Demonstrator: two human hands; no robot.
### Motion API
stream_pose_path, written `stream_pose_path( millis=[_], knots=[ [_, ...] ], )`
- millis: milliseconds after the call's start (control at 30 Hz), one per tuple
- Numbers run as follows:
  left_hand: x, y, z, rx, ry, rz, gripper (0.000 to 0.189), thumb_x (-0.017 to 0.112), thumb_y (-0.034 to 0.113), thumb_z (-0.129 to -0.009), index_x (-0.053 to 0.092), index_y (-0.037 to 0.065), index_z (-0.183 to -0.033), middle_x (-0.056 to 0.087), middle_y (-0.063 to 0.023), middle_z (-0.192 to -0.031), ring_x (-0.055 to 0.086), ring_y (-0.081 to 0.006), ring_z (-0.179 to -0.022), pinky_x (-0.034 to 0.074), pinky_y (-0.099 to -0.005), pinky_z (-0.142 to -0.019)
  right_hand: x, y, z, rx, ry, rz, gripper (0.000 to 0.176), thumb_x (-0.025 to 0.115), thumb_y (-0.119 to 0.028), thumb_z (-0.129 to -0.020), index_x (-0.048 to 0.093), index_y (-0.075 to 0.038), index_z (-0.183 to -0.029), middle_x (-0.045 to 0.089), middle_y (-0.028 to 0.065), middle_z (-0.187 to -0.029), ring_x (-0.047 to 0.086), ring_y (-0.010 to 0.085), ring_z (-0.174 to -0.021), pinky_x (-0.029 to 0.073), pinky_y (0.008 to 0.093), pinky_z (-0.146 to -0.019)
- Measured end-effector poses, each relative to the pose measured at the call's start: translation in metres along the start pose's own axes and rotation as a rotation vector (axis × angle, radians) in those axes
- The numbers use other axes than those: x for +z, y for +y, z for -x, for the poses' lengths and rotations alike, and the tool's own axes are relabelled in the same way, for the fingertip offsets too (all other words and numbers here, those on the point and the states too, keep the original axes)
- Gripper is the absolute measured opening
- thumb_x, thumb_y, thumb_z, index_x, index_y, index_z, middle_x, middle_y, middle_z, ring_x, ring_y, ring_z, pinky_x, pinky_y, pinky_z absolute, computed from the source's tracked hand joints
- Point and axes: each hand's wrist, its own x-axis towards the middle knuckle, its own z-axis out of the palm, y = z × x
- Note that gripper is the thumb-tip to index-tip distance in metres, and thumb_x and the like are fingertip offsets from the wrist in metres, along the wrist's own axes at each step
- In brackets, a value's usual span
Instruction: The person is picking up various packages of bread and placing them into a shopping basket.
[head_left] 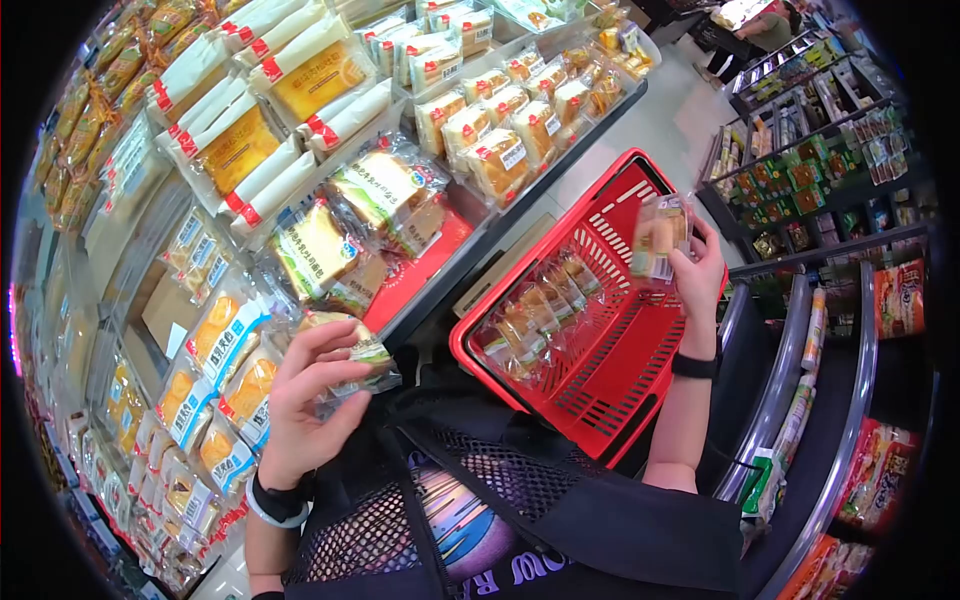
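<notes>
My right hand (698, 268) grips a clear-wrapped packaged bread (657, 238) by its edge, above the far right side of a red shopping basket (628, 400). Several wrapped breads (540, 310) lie in a row inside the basket along its left side. Close to the front edge of the bread display, my left hand (318, 395) is curled around another packaged bread (372, 352) with a green-edged label. Its fingers hide part of that pack. Just beyond it, white-labelled bread packs (318, 250) rest on a red display surface (428, 265).
Bread shelves with yellow cake packs (238, 142) and blue-labelled buns (226, 335) fill the left. Small bread packs (500, 160) line the display's far end. Dark snack racks (810, 175) and curved shelves (850, 400) stand on the right. A person (765, 35) is far back.
</notes>
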Motion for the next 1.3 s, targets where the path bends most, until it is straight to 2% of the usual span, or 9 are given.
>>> stream_pose_path(
  millis=[100,233,400,700,833,933,1067,1167,1300],
  knots=[
    [-0.005,-0.008,0.012,-0.068,0.096,0.058,0.024,0.065,-0.004,-0.072,0.065,0.003,-0.095,0.050,-0.0161,-0.125,0.055,-0.0263,-0.109,0.046,-0.0366,-0.091,0.009,0.022,-0.020,-0.120,-0.031,0.697,0.056,0.062,-0.008,-0.075,0.043,-0.005,-0.128,0.065,0.0205,-0.099,0.065,0.0341,-0.087,0.052,0.0402,-0.076],
    [-0.006,-0.008,0.013,-0.014,0.172,0.024,0.022,0.065,-0.004,-0.072,0.064,0.003,-0.093,0.052,-0.0162,-0.122,0.057,-0.0263,-0.106,0.046,-0.0366,-0.090,0.037,0.120,-0.043,-0.145,-0.308,0.600,0.067,0.074,-0.021,-0.072,0.043,-0.007,-0.130,0.064,0.0218,-0.099,0.064,0.0341,-0.093,0.050,0.0390,-0.080],
    [-0.018,0.002,0.021,-0.049,0.252,-0.075,0.022,0.063,-0.007,-0.072,0.065,0.003,-0.092,0.052,-0.0162,-0.122,0.057,-0.0256,-0.105,0.046,-0.0358,-0.089,0.070,0.183,-0.028,-0.235,-0.567,0.807,0.056,0.066,-0.007,-0.071,0.048,-0.002,-0.125,0.064,0.0230,-0.098,0.064,0.0334,-0.094,0.050,0.0384,-0.080],
    [-0.024,-0.004,0.034,-0.141,0.407,-0.118,0.025,0.063,-0.008,-0.072,0.064,0.002,-0.094,0.056,-0.0129,-0.118,0.056,-0.0229,-0.107,0.045,-0.0338,-0.091,0.067,0.203,-0.032,0.369,-0.677,0.377,0.055,0.054,-0.009,-0.075,0.048,0.000,-0.129,0.059,0.0165,-0.118,0.057,0.0251,-0.108,0.044,0.0322,-0.089],
    [-0.025,0.002,0.033,-0.136,0.338,-0.333,0.027,0.065,-0.006,-0.071,0.064,0.004,-0.095,0.059,-0.0110,-0.113,0.057,-0.0225,-0.106,0.045,-0.0330,-0.090,0.068,0.166,-0.048,0.006,-0.376,0.812,0.034,0.066,-0.022,-0.076,0.062,0.001,-0.101,0.067,0.0199,-0.086,0.066,0.0323,-0.081,0.052,0.0394,-0.072],
    [-0.029,-0.008,0.037,-0.138,0.406,-0.314,0.026,0.064,-0.006,-0.071,0.064,0.003,-0.095,0.060,-0.0115,-0.111,0.058,-0.0228,-0.104,0.046,-0.0333,-0.089,0.099,0.008,0.004,-0.233,-0.148,0.446,0.013,0.060,-0.009,-0.082,0.056,0.000,-0.090,0.062,0.0120,-0.074,0.063,0.0243,-0.068,0.049,0.0358,-0.062],
    [-0.032,-0.014,0.036,-0.149,0.493,-0.159,0.023,0.059,-0.009,-0.076,0.063,0.000,-0.097,0.058,-0.0123,-0.112,0.058,-0.0196,-0.104,0.047,-0.0308,-0.089,0.157,-0.100,0.095,-0.468,-0.584,0.085,0.024,0.065,-0.010,-0.079,0.057,0.000,-0.099,0.059,0.0118,-0.087,0.060,0.0230,-0.078,0.049,0.0319,-0.070],
    [-0.034,-0.014,0.034,-0.147,0.516,-0.101,0.022,0.058,-0.010,-0.078,0.062,-0.001,-0.098,0.058,-0.0120,-0.112,0.057,-0.0176,-0.103,0.047,-0.0291,-0.089,0.200,-0.113,0.151,-0.590,-1.086,0.019,0.062,0.075,-0.018,-0.071,0.046,-0.001,-0.124,0.053,0.0200,-0.114,0.052,0.0354,-0.107,0.044,0.0395,-0.091],
    [-0.038,-0.015,0.040,-0.126,0.533,-0.078,0.023,0.059,-0.010,-0.078,0.062,-0.001,-0.099,0.057,-0.0118,-0.113,0.058,-0.0173,-0.103,0.048,-0.0290,-0.088,0.232,-0.111,0.198,-0.602,-1.249,0.141,0.092,0.079,-0.023,-0.067,0.025,-0.004,-0.139,0.036,0.0278,-0.133,0.041,0.0436,-0.121,0.040,0.0439,-0.099]
  ],
)
